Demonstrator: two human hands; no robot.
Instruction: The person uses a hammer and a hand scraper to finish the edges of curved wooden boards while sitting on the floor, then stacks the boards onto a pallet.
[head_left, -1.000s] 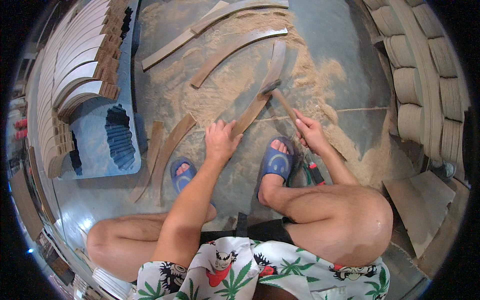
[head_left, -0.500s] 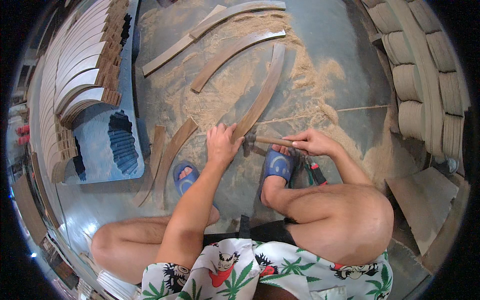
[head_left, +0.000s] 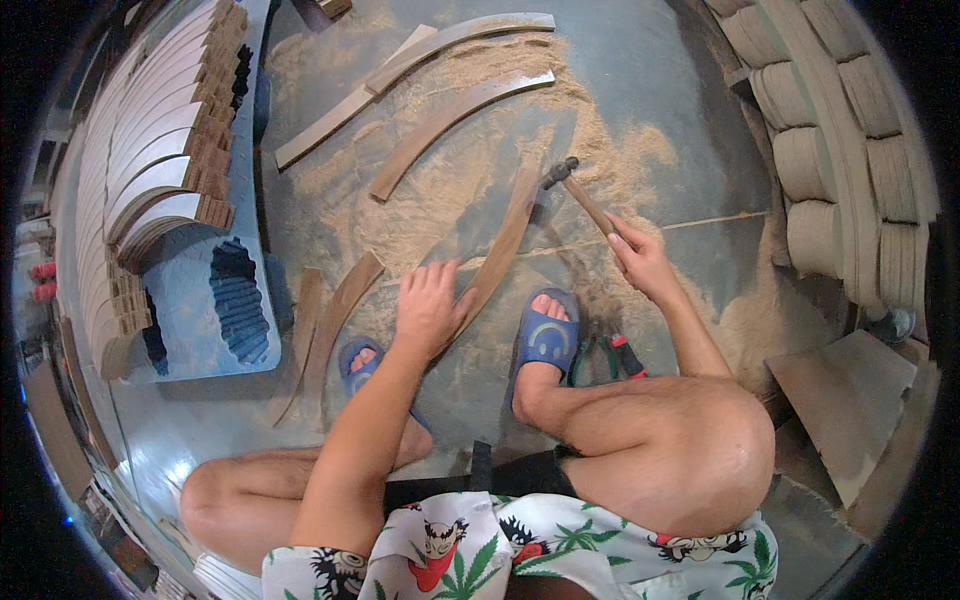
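My right hand (head_left: 643,262) is closed round the wooden handle of a hammer (head_left: 590,203). The hammer's dark head is raised over the right side of a curved wooden strip (head_left: 505,240), near its far end. That far end looks smeared. My left hand (head_left: 430,308) lies by the strip's near end with fingers stretched out, its thumb touching the wood. Part of the near end is hidden by this hand. Beside my right slipper (head_left: 548,335) lie green-handled pliers (head_left: 598,358) and a red-and-black-handled tool (head_left: 629,356).
More curved strips (head_left: 460,130) lie ahead on the sawdust-covered floor, others (head_left: 345,300) near my left slipper (head_left: 357,365). Stacked curved pieces stand on a blue pallet (head_left: 190,345) at left. Bundled wooden pieces (head_left: 815,240) line the right, near a flat board (head_left: 845,410).
The hammer has swung away from beside my left hand toward the strip's far end, and its head now points forward. My left hand's fingers have spread off the strip.
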